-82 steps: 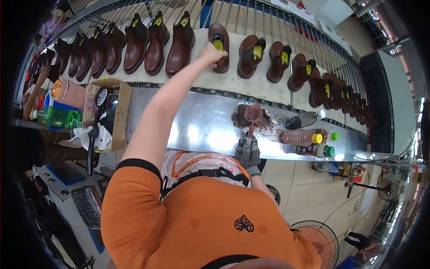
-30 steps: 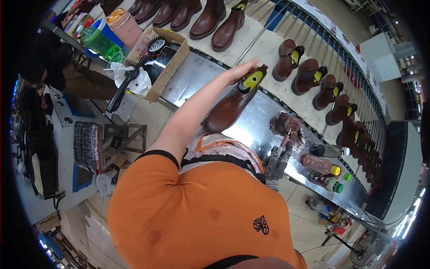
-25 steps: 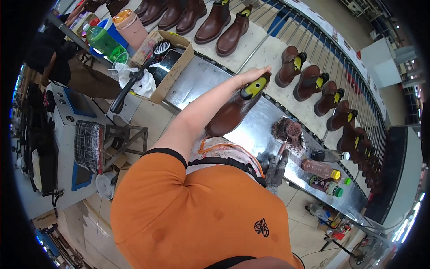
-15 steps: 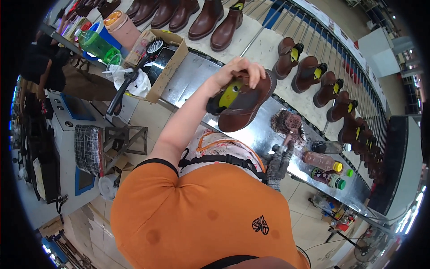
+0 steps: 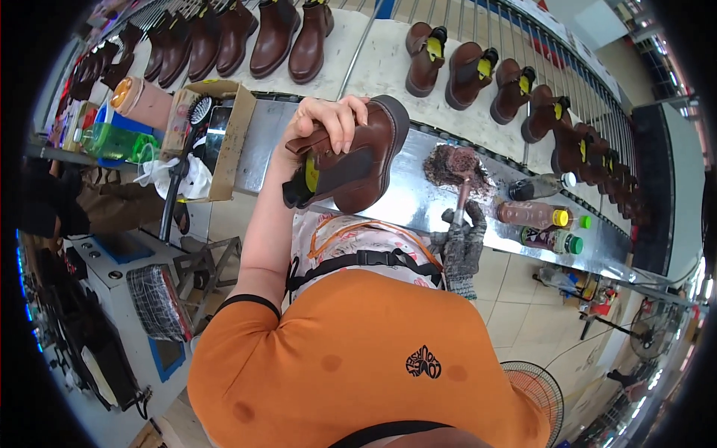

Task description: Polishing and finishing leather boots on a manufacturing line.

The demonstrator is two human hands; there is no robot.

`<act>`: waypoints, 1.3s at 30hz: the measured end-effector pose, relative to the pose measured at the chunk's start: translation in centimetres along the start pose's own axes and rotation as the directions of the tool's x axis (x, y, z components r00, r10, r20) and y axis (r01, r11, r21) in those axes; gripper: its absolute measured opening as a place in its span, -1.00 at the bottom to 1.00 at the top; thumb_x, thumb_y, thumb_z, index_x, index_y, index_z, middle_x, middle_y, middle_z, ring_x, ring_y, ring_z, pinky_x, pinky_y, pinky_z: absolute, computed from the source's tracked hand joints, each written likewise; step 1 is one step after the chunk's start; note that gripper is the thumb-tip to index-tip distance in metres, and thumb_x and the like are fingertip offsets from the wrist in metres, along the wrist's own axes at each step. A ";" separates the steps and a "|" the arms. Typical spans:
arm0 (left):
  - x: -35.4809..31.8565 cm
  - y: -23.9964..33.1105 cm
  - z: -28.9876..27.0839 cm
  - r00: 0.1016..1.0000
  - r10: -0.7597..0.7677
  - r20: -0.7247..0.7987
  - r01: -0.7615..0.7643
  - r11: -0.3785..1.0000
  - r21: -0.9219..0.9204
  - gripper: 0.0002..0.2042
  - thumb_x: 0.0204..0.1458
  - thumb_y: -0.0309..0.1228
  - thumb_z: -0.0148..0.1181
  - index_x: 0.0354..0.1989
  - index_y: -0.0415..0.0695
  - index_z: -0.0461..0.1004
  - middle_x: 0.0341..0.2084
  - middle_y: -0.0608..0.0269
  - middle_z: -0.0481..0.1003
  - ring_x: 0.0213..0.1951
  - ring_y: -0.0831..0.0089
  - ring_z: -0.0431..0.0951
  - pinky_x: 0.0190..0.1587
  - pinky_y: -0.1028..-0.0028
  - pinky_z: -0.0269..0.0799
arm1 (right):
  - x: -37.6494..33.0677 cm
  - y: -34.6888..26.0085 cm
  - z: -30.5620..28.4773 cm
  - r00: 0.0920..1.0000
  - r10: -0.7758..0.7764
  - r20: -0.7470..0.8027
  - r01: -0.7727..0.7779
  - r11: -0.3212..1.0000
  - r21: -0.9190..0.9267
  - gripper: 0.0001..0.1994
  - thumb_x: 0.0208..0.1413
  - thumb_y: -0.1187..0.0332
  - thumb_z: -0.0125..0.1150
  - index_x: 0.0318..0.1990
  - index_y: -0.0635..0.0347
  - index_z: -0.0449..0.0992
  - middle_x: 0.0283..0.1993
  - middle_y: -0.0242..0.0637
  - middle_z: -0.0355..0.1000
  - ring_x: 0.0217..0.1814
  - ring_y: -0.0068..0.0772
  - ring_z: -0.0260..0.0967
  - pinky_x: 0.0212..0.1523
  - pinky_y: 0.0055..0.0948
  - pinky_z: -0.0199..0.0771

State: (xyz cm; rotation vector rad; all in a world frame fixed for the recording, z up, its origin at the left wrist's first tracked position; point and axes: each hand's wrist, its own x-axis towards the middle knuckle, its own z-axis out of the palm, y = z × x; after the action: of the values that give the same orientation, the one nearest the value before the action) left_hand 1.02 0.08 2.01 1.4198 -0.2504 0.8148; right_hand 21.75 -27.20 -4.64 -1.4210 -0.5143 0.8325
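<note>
My left hand (image 5: 326,121), bare, is closed on a brown ankle boot (image 5: 361,188) with a dark elastic side panel and a yellow-green lining. The boot is tilted, its dark sole edge facing up and to the right above the metal bench. My right hand (image 5: 463,243), in a grey knit glove, grips the thin brown handle of a brush-like tool (image 5: 464,193). Its fuzzy brown head rests at a dark, crumbly brown patch (image 5: 441,166) on the bench, apart from the boot. The fine shape of the head cannot be made out.
Bottles (image 5: 532,214) with coloured caps stand or lie right of the glove. A cardboard box (image 5: 230,145) holding a hairbrush (image 5: 200,112) is at left. Several brown boots (image 5: 308,46) line the white-covered rack behind the metal bench (image 5: 261,142). A fan (image 5: 534,388) stands at lower right.
The view has swung, shifting the bench and rack leftward. My left hand has turned the boot, showing more of its side panel and less lining. The right hand still holds the tool at the brown patch.
</note>
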 end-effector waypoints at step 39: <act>1.5 -0.2 1.9 0.991 -0.028 0.133 0.032 0.999 -0.029 -0.34 -0.19 0.35 0.02 -0.76 -0.10 0.50 -0.70 0.31 0.45 -0.25 0.32 0.37 0.15 0.23 -0.02 | 4.1 -14.5 3.5 0.536 -0.245 0.808 0.754 0.570 -0.327 -0.69 -0.17 0.25 0.20 -0.19 0.05 0.55 -0.21 -0.24 0.46 -0.13 -0.16 0.41 -0.08 -0.30 0.36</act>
State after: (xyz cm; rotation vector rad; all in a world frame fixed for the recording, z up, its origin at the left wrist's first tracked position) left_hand 2.74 -1.15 3.09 1.4470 -0.3415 0.6900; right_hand 24.51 -21.10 9.30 -1.3626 -1.9343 0.6415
